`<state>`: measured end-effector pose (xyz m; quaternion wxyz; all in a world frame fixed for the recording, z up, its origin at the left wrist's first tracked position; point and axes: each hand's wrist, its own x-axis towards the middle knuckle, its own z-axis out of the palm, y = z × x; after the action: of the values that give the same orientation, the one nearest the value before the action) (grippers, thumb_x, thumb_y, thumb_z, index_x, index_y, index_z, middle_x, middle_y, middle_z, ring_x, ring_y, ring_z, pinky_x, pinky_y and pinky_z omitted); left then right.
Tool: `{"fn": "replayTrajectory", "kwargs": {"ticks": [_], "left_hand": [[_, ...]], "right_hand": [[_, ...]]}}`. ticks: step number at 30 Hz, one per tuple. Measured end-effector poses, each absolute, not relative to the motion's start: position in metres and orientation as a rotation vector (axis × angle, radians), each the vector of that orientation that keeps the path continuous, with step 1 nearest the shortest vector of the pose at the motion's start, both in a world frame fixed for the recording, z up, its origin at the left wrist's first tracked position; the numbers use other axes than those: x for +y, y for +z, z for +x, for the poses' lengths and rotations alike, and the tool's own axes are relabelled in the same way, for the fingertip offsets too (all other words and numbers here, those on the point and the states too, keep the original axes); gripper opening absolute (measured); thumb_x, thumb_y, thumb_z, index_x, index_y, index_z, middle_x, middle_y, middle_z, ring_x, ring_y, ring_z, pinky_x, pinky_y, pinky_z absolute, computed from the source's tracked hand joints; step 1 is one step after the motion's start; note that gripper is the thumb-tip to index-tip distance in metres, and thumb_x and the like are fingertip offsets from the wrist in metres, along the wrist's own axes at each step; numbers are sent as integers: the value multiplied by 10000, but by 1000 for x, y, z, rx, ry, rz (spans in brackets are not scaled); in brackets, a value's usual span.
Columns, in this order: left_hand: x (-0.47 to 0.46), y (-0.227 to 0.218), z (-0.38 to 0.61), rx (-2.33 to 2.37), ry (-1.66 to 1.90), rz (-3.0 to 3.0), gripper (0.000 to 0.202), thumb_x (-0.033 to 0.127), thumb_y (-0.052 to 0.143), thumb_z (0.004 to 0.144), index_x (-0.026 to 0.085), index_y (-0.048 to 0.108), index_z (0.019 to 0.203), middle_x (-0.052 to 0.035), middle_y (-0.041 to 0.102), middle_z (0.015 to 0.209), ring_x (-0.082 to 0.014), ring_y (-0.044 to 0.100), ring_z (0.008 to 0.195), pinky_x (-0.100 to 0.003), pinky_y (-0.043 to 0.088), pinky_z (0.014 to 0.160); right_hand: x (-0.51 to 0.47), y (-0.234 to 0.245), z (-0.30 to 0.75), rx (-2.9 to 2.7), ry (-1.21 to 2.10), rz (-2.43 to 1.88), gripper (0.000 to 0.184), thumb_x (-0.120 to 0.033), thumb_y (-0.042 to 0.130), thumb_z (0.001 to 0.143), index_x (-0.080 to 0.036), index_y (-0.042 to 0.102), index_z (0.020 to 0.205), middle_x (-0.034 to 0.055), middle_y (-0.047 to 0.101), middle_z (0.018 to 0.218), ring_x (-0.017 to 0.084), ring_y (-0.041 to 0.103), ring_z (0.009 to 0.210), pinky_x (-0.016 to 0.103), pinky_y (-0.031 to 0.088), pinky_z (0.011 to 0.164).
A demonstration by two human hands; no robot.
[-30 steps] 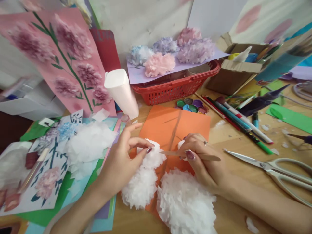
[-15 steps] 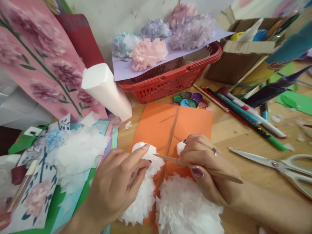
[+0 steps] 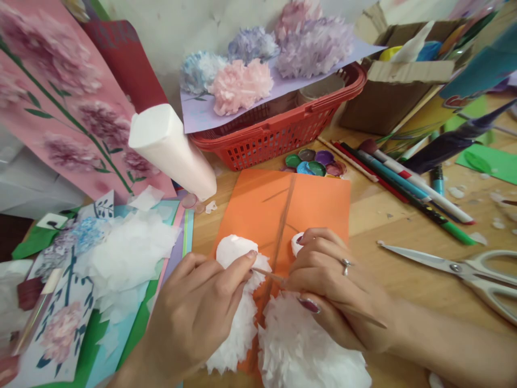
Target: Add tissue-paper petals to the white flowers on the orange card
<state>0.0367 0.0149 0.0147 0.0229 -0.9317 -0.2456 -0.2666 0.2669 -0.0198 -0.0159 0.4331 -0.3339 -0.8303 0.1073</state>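
Note:
My right hand (image 3: 337,280) grips a thin wooden stick (image 3: 365,317), its tip pointing left toward my left hand (image 3: 197,302). The left thumb and index finger are pinched together at that tip; whatever lies between them is hidden. Beneath both hands is an orange paper sheet (image 3: 258,199) with a brown stem line drawn on it. A ruffled white paper flower (image 3: 236,323) sits under my left fingers, a smooth white patch (image 3: 234,247) at its top. Nearer to me is a larger ruffled white flower (image 3: 307,345). Another small white patch (image 3: 296,243) peeks out beside my right fingers.
Scissors (image 3: 456,267) lie at right, below several pens and brushes (image 3: 420,188). A white bottle (image 3: 173,151) stands at left, near loose white tissue pieces (image 3: 129,242). Behind are paint pots (image 3: 317,168), a red basket (image 3: 278,141) and a cardboard box (image 3: 363,102).
The left thumb and index finger have closed together at the stick's tip. My right hand has shifted slightly left and down with the stick. The camera view has moved a little.

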Motion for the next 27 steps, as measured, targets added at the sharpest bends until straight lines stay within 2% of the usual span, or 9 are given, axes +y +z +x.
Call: {"fn": "replayTrajectory", "kwargs": {"ticks": [7, 12, 15, 20, 24, 27], "left_hand": [[14, 18, 30, -770, -713, -2935, 303, 36, 585, 955, 74, 583, 1255, -40, 791, 849, -165, 687, 654, -355, 486, 656], [20, 32, 10, -1011, -647, -2970, 110, 158, 604, 978, 195, 664, 1063, 3, 760, 860, -151, 686, 738, -320, 502, 745], [13, 28, -1, -1210, -673, -2869, 124, 171, 576, 992, 188, 659, 1083, -22, 760, 958, -153, 711, 853, -291, 530, 831], [-10, 4, -15, -1292, -668, -2794, 172, 183, 528, 1010, 170, 637, 1142, -48, 771, 1045, -170, 737, 949, -299, 540, 966], [-19, -8, -20, -1333, -678, -2793, 193, 202, 520, 1015, 176, 630, 1172, -64, 774, 1096, -191, 741, 1008, -332, 552, 994], [-20, -10, -19, -1289, -712, -2780, 187, 214, 519, 1018, 183, 626, 1168, -64, 782, 1070, -204, 753, 984, -369, 576, 981]], "right_hand": [[-19, -17, 265, -2091, 267, -867, 81, -190, 449, 1026, -230, 514, 1052, 2, 674, 754, 188, 608, 698, 392, 482, 767], [-20, -15, 263, -2119, 293, -870, 100, -186, 440, 1048, -235, 526, 1042, -5, 681, 763, 175, 616, 715, 380, 476, 813], [-21, -13, 262, -2129, 288, -895, 120, -203, 429, 1059, -229, 529, 999, -3, 669, 753, 172, 593, 725, 368, 473, 811], [-22, -11, 256, -2150, 238, -931, 164, -185, 405, 1064, -210, 529, 959, 2, 658, 752, 170, 549, 717, 351, 442, 771], [-23, -12, 253, -2189, 195, -911, 150, -177, 414, 1059, -206, 529, 968, 3, 661, 752, 173, 545, 725, 350, 442, 785], [-23, -14, 256, -2180, 201, -871, 124, -148, 433, 1036, -206, 540, 1013, 6, 668, 768, 179, 564, 735, 366, 456, 791]]}}
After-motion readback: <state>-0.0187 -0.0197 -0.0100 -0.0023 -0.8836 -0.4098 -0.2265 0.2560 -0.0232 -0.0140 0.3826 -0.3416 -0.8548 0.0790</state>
